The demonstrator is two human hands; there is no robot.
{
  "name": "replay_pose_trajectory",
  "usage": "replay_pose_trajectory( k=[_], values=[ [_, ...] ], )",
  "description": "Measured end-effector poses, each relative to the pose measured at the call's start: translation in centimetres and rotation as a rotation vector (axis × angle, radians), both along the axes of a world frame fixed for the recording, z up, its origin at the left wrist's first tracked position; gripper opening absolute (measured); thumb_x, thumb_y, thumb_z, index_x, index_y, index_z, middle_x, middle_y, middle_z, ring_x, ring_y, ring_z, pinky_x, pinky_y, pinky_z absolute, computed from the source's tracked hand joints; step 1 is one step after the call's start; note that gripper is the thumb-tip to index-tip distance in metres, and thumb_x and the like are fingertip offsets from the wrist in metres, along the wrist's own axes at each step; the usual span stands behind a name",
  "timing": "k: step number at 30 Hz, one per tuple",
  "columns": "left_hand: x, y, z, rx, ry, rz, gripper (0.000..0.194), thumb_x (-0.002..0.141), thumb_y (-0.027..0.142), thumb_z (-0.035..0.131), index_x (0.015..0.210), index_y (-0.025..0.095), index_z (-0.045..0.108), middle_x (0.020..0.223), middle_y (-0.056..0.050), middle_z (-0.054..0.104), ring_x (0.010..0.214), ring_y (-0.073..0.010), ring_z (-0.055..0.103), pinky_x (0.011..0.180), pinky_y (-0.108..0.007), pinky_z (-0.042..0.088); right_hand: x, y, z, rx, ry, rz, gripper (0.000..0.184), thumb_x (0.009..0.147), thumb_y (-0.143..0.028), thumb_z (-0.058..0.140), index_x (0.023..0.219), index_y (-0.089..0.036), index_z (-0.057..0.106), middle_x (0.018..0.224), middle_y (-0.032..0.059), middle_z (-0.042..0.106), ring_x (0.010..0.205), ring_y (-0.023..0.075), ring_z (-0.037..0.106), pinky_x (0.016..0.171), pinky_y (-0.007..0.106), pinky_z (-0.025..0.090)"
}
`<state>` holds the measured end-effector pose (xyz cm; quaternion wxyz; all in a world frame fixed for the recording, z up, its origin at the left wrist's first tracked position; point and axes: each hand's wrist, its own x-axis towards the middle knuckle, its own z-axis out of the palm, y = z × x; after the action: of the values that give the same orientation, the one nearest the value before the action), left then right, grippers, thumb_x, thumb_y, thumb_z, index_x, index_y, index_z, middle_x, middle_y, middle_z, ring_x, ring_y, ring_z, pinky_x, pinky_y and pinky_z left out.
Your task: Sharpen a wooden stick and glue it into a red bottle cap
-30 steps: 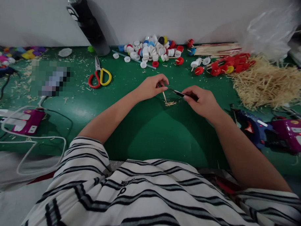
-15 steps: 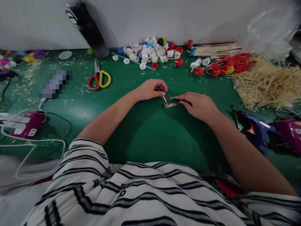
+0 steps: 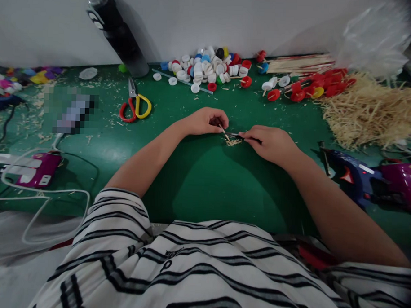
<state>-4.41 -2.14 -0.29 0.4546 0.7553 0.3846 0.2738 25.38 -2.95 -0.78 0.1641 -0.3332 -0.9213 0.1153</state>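
The left hand pinches a thin wooden stick between closed fingertips, its lower end slanting down toward the green table, just above a small heap of shavings. The right hand is closed around a dark-handled knife, whose blade end points left and meets the stick near its tip; most of the handle is hidden under the fingers. The stick looks very light, stiff along its length but easy to snap or split, so it seems best held close to the worked end, where the fingertips already sit, with the grip firm and short. The knife probably wants a low hold near the blade for control. Beyond the hands lie red-and-yellow scissors, a pile of bottle caps, caps mounted on sticks, a bundle of longer sticks and a mound of pale wood slivers. A blue glue gun rests to the right, well apart from both hands.
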Motion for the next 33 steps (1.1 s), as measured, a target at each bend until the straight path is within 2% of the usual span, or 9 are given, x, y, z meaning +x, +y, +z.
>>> replay_pose_trajectory(
  k=[8, 13, 16, 20, 24, 29, 33],
  values=[
    [-0.6, 0.0, -0.1, -0.073, -0.137, 0.056, 0.023, 0.08, 0.029, 0.088, 0.094, 0.016, 0.074, 0.099, -0.009, 0.081, 0.091, -0.0152, 0.076, 0.088, -0.033, 0.06, -0.3, -0.5, 0.0, 0.016, 0.003, 0.022, 0.035, 0.108, -0.034, 0.05, 0.126, -0.028, 0.08, 0.12, 0.0062, 0.083, 0.102, 0.0245, 0.076, 0.07, 0.033, 0.051],
    [-0.2, -0.3, 0.6, -0.06, -0.116, 0.048, 0.025, 0.082, 0.038, 0.088, 0.093, 0.016, 0.08, 0.09, -0.007, 0.08, 0.082, -0.0144, 0.074, 0.082, -0.032, 0.06, -0.6, -1.2, 0.7, 0.065, 0.019, 0.004, 0.034, 0.108, -0.032, 0.053, 0.129, -0.028, 0.078, 0.124, 0.0053, 0.083, 0.105, 0.0253, 0.077, 0.071, 0.034, 0.052],
    [0.3, -0.5, 1.4, -0.019, -0.078, 0.047, 0.025, 0.087, 0.04, 0.083, 0.096, 0.017, 0.084, 0.09, -0.007, 0.081, 0.081, -0.0142, 0.073, 0.081, -0.031, 0.059, -0.7, -1.5, 1.1, 0.112, 0.016, -0.026, 0.035, 0.109, -0.035, 0.053, 0.134, -0.03, 0.077, 0.122, 0.0051, 0.083, 0.104, 0.0254, 0.076, 0.069, 0.033, 0.049],
    [0.7, -0.7, 2.2, 0.092, 0.012, 0.048, 0.022, 0.092, 0.038, 0.077, 0.1, 0.019, 0.086, 0.101, -0.008, 0.083, 0.084, -0.0143, 0.073, 0.081, -0.029, 0.058, -0.9, -1.6, 1.5, 0.16, -0.015, -0.043, 0.041, 0.112, -0.037, 0.046, 0.142, -0.032, 0.074, 0.119, 0.0062, 0.082, 0.103, 0.0258, 0.075, 0.063, 0.033, 0.043],
    [0.9, -0.7, 2.5, 0.204, 0.104, 0.067, 0.018, 0.093, 0.034, 0.075, 0.099, 0.022, 0.087, 0.104, -0.008, 0.082, 0.089, -0.0159, 0.074, 0.083, -0.03, 0.057, -1.3, -1.6, 1.8, 0.168, -0.05, -0.064, 0.04, 0.112, -0.036, 0.045, 0.138, -0.03, 0.075, 0.119, 0.0078, 0.082, 0.104, 0.0267, 0.074, 0.063, 0.034, 0.039],
    [1.1, -0.7, 2.4, 0.258, 0.155, 0.102, 0.017, 0.093, 0.033, 0.074, 0.097, 0.022, 0.087, 0.102, -0.006, 0.083, 0.088, -0.0165, 0.075, 0.082, -0.03, 0.057, -1.8, -1.5, 1.9, 0.14, -0.113, -0.099, 0.031, 0.109, -0.029, 0.048, 0.123, -0.021, 0.074, 0.123, 0.0119, 0.08, 0.1, 0.028, 0.073, 0.062, 0.034, 0.035],
    [1.3, -0.8, 2.6, 0.297, 0.173, 0.117, 0.018, 0.093, 0.035, 0.074, 0.096, 0.023, 0.086, 0.1, -0.005, 0.084, 0.089, -0.0163, 0.076, 0.082, -0.028, 0.057, -2.1, -2.0, 2.3, 0.131, -0.167, -0.121, 0.037, 0.11, -0.028, 0.045, 0.138, -0.024, 0.068, 0.133, 0.0098, 0.078, 0.098, 0.026, 0.072, 0.06, 0.033, 0.028]
  ],
)
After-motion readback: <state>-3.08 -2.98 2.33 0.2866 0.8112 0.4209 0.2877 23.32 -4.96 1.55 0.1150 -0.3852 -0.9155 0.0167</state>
